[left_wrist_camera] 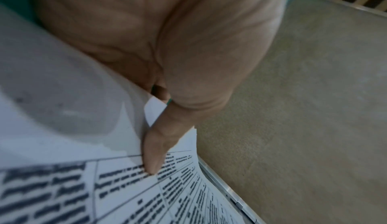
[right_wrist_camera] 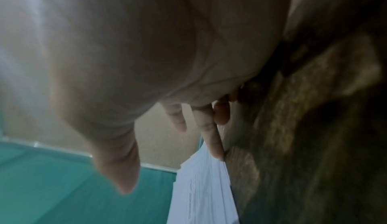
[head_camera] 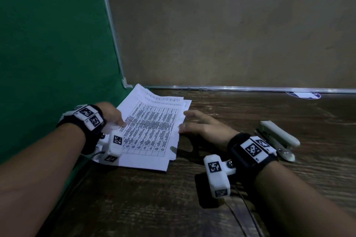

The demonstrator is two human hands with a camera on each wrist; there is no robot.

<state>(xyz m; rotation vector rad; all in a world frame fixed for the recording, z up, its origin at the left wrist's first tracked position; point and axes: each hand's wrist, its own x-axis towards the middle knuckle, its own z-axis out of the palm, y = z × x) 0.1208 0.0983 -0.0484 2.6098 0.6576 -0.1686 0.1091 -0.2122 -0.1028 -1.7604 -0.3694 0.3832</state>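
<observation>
My left hand (head_camera: 111,114) pinches the left edge of the printed sheets (head_camera: 152,131), thumb on top. My right hand (head_camera: 206,127) lies flat on the wooden table (head_camera: 154,198), fingers spread, touching their right edge. A stapler (head_camera: 277,136) lies just beside my right wrist.

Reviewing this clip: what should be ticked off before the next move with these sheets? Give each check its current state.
1. Sheets squared: not ok. The paper stack fans out at its far and near edges.
2. Stack held: ok. The left hand grips the left edge, with its thumb on the top sheet.
3. Right edge guided: ok. The right hand lies with straight fingers against the stack's right edge.
4. Stapler ready: ok. The stapler lies untouched on the table, right of the right hand.
5. Sheets already fastened: cannot tell.
</observation>
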